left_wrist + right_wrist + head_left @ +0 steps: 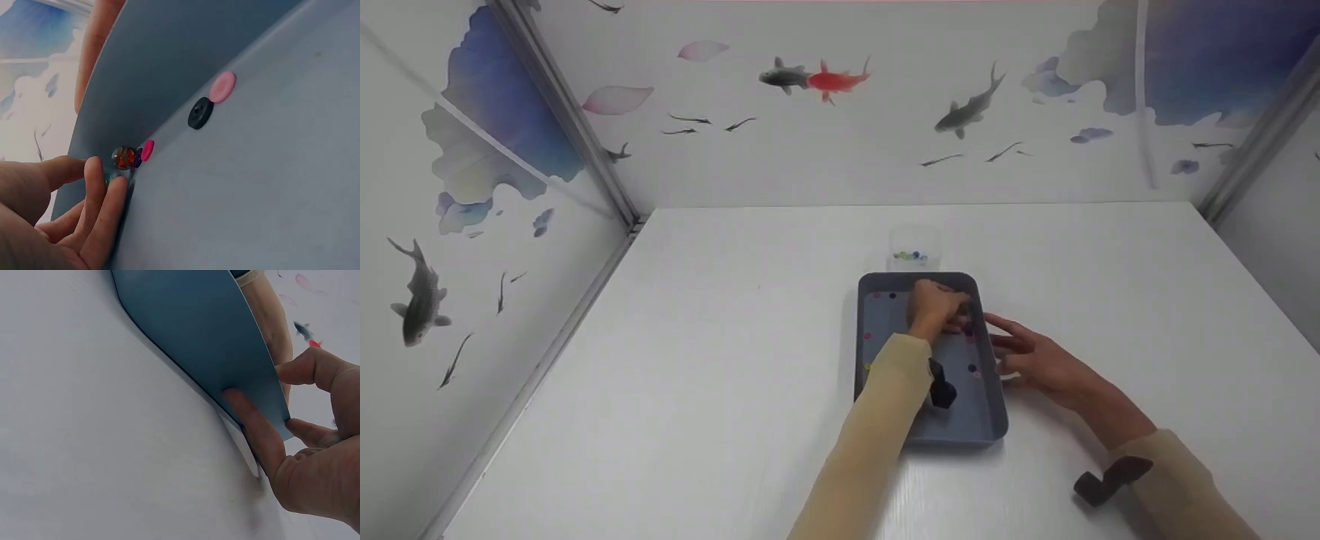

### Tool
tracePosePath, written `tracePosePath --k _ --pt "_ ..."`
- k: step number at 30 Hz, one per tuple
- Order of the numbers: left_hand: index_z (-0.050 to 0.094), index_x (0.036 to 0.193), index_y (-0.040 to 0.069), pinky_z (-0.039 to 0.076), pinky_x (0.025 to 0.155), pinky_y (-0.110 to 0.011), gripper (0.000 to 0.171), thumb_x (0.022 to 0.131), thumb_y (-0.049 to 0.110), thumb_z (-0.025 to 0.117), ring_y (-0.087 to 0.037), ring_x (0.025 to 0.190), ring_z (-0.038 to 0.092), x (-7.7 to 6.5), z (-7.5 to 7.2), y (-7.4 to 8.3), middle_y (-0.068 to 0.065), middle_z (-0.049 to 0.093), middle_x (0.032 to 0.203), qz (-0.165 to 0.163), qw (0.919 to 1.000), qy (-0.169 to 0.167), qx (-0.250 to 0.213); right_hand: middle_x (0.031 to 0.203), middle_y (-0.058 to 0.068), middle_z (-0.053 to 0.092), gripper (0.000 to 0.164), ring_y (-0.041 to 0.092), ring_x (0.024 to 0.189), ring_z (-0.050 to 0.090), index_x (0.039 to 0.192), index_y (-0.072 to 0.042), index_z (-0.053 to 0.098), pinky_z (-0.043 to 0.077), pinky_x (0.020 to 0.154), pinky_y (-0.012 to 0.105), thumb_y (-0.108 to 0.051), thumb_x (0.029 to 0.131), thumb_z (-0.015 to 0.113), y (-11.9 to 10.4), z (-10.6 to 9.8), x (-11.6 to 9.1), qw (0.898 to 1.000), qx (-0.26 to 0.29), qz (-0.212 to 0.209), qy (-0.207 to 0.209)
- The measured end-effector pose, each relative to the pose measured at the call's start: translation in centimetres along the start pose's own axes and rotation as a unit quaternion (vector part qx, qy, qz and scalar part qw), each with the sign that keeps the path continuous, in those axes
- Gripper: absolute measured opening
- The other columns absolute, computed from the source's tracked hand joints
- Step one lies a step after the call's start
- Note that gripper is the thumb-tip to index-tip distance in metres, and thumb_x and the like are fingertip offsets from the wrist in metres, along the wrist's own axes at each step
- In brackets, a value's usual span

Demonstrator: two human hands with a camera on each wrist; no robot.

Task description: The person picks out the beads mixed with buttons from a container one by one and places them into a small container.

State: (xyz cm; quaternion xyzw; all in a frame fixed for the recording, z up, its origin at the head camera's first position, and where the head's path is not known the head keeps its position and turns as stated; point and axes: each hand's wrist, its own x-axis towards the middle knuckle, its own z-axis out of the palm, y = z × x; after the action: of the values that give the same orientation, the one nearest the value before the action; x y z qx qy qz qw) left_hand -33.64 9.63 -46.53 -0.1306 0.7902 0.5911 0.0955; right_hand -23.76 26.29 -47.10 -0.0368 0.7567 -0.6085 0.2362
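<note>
My left hand [936, 307] is down inside the grey-blue tray [952, 431], at its far right corner. In the left wrist view, its thumb and fingers pinch a greenish glass marble [109, 180], mostly hidden by the fingers. Right beside the fingertips sit an orange-brown marble [123, 158] and a bright pink button [147, 150]. Farther along the wall lie a black button [200, 113] and a light pink button [223, 86]. My right hand [1039, 364] is outside the tray, its extended fingers [256, 427] touching the right outer wall.
A clear container [915, 244] holding several small marbles stands just beyond the tray's far end. More buttons lie along the tray's left side, among them a pink button [868, 336]. White walls printed with fish enclose the white table [697, 360].
</note>
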Motion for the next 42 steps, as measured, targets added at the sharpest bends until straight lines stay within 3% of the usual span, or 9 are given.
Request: tracePosePath --k 10,20,27,32,42 --pt "0.071 0.089 0.002 0.055 0.04 -0.026 0.011 0.084 0.009 0.078 -0.012 0.042 0.059 0.14 0.12 -0.37 -0.004 0.066 0.057 0.008 0.9992 -0.009 -0.039 0.163 0.024 0.026 0.085 0.036 0.14 0.045 0.162 -0.024 0.018 0.053 0.106 0.049 -0.001 0.09 0.055 0.21 -0.07 0.23 1.0 0.016 -0.004 -0.006" --pt "0.072 0.09 0.002 0.053 0.038 -0.025 0.011 0.084 0.008 0.079 -0.012 0.043 0.059 0.17 0.14 -0.3 -0.004 0.067 0.057 0.004 0.9993 -0.006 -0.037 0.162 0.024 0.027 0.083 0.034 0.139 0.047 0.162 -0.025 0.018 0.052 0.107 0.049 -0.002 0.091 0.055 0.15 -0.1 0.24 1.0 0.009 -0.004 -0.004" --pt "0.074 0.084 0.004 0.05 0.036 -0.023 0.006 0.084 0.009 0.078 -0.01 0.041 0.059 0.51 0.33 -0.66 -0.001 0.066 0.054 0.001 0.9999 0.0 -0.013 0.163 0.024 0.027 0.084 0.038 0.143 0.041 0.162 -0.024 0.018 0.052 0.107 0.05 -0.004 0.09 0.057 0.32 -0.02 0.32 1.0 0.01 -0.007 -0.01" --pt "0.074 0.081 0.004 0.049 0.035 -0.022 0.005 0.084 0.006 0.076 -0.011 0.042 0.059 0.48 0.23 -0.86 -0.002 0.065 0.053 0.009 0.9996 -0.004 -0.025 0.163 0.024 0.026 0.084 0.041 0.145 0.037 0.162 -0.024 0.018 0.051 0.108 0.051 -0.004 0.09 0.058 0.22 0.08 0.29 1.0 0.006 -0.006 -0.009" --pt "0.07 0.069 0.005 0.05 0.035 -0.023 0.019 0.088 0.007 0.072 -0.013 0.041 0.06 0.25 0.06 -0.45 -0.008 0.069 0.057 0.011 0.9993 -0.002 -0.035 0.163 0.024 0.027 0.085 0.042 0.146 0.038 0.162 -0.025 0.019 0.051 0.107 0.053 -0.004 0.09 0.059 0.4 0.05 0.26 1.0 0.0 -0.008 0.003"
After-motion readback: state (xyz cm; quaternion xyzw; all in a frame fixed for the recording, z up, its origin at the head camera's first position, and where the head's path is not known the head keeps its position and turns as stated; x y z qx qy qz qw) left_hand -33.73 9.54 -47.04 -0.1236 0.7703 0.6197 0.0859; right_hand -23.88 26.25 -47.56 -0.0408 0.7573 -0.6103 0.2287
